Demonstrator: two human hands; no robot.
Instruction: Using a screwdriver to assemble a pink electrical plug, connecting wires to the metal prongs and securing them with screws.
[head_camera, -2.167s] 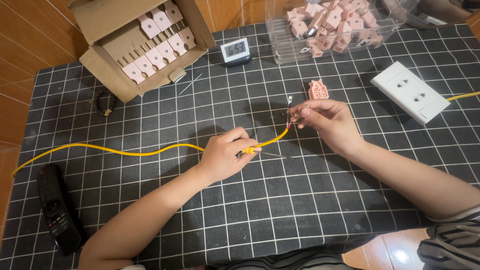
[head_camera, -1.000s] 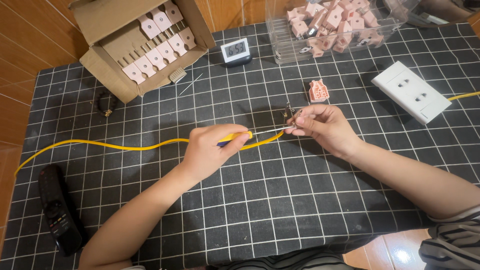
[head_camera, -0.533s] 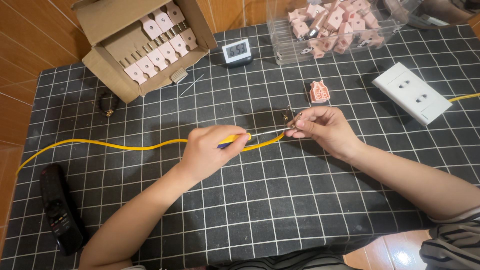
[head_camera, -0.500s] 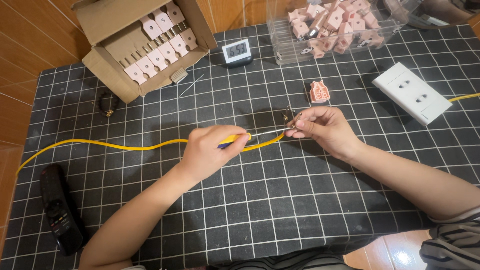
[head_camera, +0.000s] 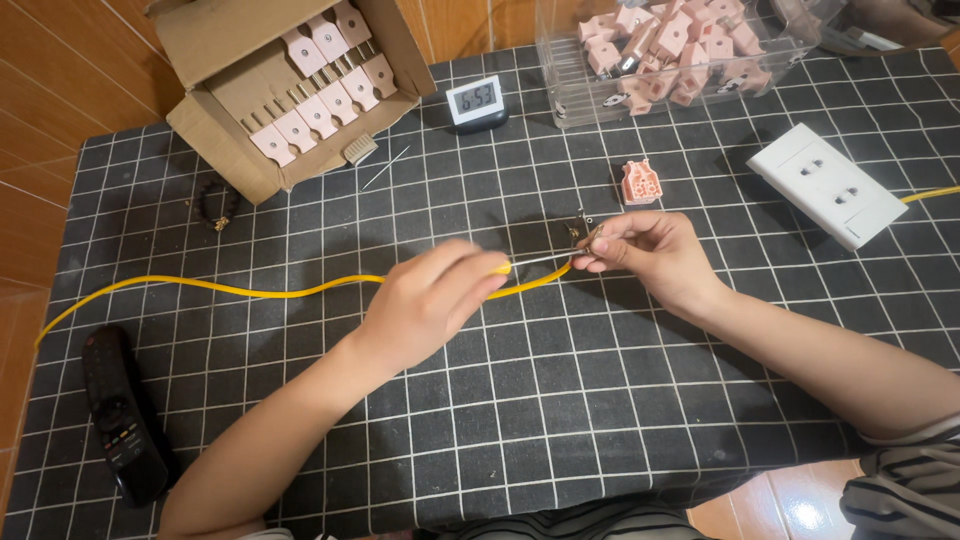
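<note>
Left hand (head_camera: 430, 305) is closed around a yellow-handled screwdriver (head_camera: 535, 261), its thin metal shaft pointing to the right hand (head_camera: 645, 255). Right hand has thumb and fingers pinched together on a small metal part (head_camera: 582, 231) at the end of the yellow cable (head_camera: 250, 291); the part is too small to tell exactly. Both hands are near each other above the centre of the black grid mat (head_camera: 560, 400), w/ the screwdriver tip meeting the part between them.

The cable runs from the right hand under the left hand and away to the left edge of the mat. Just behind the right hand lies a pink plastic piece (head_camera: 640, 183). Further right is a white socket plate (head_camera: 838, 185). At the back: small digital clock (head_camera: 475, 102), clear box of pink pieces (head_camera: 665, 50), cardboard box (head_camera: 290, 85) w/ more pink pieces. Black remote control (head_camera: 120, 415) lies at the front left.
</note>
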